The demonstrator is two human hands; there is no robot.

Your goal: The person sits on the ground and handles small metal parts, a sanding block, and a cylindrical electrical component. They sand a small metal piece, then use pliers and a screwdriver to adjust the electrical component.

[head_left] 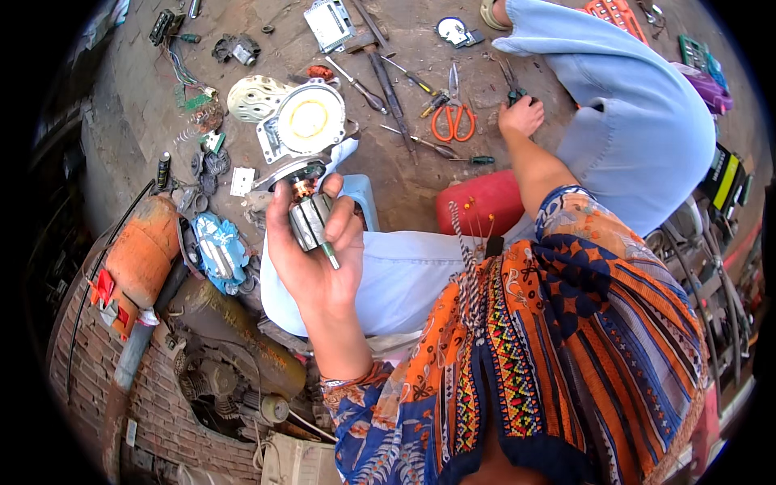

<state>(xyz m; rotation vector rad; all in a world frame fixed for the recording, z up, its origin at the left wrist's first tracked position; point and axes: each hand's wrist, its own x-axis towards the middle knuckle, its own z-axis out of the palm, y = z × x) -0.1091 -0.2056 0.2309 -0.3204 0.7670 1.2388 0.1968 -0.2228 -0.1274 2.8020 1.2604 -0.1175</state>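
Observation:
My left hand (319, 242) is closed round a motor armature (310, 222) with a silver slotted core, copper windings and a short shaft pointing down. The armature's upper end sits in a metal motor housing (305, 121) with a round pale face, raised above the ground. Out to the right, my right hand (521, 118) is low at the ground with its fingers closed at the dark handles of a pair of pliers (511, 85). The fingertips are partly hidden. Orange-handled scissors (453, 117) lie left of that hand, near a hammer (380, 65) and several screwdrivers (356, 83).
A red rounded container (481, 202) stands between my legs. Left are an orange rusty cylinder (145, 250), a blue plastic bag (221, 250) and loose wires with circuit boards (194, 97). A white plastic case (329, 24) lies ahead; a red tool tray (616, 18) is far right.

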